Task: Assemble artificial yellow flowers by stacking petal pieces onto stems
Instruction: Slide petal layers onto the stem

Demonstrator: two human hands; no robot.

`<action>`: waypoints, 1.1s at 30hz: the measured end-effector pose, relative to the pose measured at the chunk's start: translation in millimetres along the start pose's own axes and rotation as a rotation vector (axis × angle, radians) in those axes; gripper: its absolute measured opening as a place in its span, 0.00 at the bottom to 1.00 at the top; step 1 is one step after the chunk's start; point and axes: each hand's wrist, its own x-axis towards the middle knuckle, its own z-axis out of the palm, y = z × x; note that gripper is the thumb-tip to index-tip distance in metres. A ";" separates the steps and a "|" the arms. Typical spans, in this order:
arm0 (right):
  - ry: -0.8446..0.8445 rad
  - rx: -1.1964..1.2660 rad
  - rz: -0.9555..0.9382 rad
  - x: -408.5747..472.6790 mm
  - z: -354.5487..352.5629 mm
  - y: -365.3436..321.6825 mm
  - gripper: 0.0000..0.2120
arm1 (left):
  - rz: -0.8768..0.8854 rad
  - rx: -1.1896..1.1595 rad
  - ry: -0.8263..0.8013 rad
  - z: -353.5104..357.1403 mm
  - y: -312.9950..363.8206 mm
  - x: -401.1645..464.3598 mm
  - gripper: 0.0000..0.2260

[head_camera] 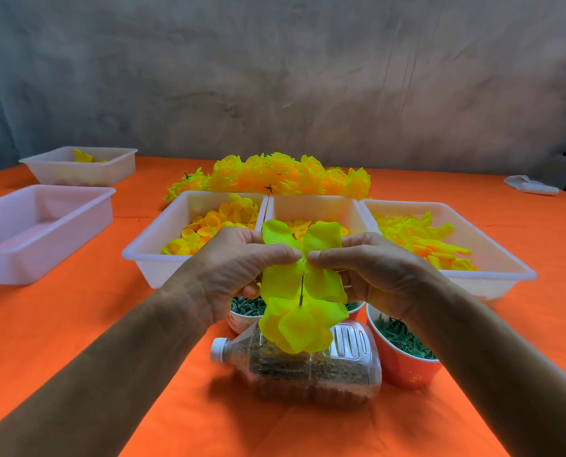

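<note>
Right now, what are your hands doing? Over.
Left hand and right hand pinch a yellow petal piece at the stem tip. Petals already stacked below. Nothing blocking.

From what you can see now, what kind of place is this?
Probably a small handcraft workstation: an orange-covered table with white plastic trays of yellow petal pieces, a pile of finished yellow artificial flowers, and cups of green stems.

Orange table (77, 341) w/ trays (308, 206), cups (403, 364), bottle (308, 374)
</note>
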 end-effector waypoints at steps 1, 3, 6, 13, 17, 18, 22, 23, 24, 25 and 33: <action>0.003 0.001 0.001 0.6 0.9 -0.4 0.14 | 0.000 0.011 0.009 -1.0 -0.3 0.4 0.03; 0.009 0.004 0.006 1.8 2.5 -0.7 0.12 | -0.011 0.018 0.012 -1.6 -1.2 0.2 0.03; 0.025 0.008 0.022 2.7 3.7 -1.2 0.09 | -0.046 -0.005 -0.004 -0.6 -5.4 0.9 0.06; 0.078 -0.027 0.033 4.4 2.5 0.3 0.04 | -0.099 -0.105 -0.032 4.6 -11.3 5.9 0.01; 0.092 -0.031 0.054 6.4 1.5 3.6 0.04 | -0.121 -0.136 -0.035 6.1 -14.2 6.5 0.03; 0.092 -0.027 0.060 6.7 1.7 4.2 0.04 | -0.122 -0.141 -0.035 6.3 -14.4 6.9 0.03; 0.091 -0.018 0.074 7.6 3.1 5.9 0.03 | -0.128 -0.150 -0.026 7.2 -15.0 8.6 0.07; 0.088 -0.016 0.075 7.6 3.0 6.0 0.03 | -0.125 -0.152 -0.029 7.2 -15.3 8.8 0.07; 0.085 -0.015 0.076 7.7 2.8 6.0 0.03 | -0.122 -0.151 -0.034 7.0 -15.6 8.9 0.06; 0.084 -0.012 0.077 7.6 2.7 5.9 0.03 | -0.118 -0.149 -0.037 6.7 -15.8 8.9 0.05; 0.071 0.004 0.098 9.2 3.4 7.0 0.12 | -0.109 -0.125 -0.047 5.0 -17.5 10.8 0.06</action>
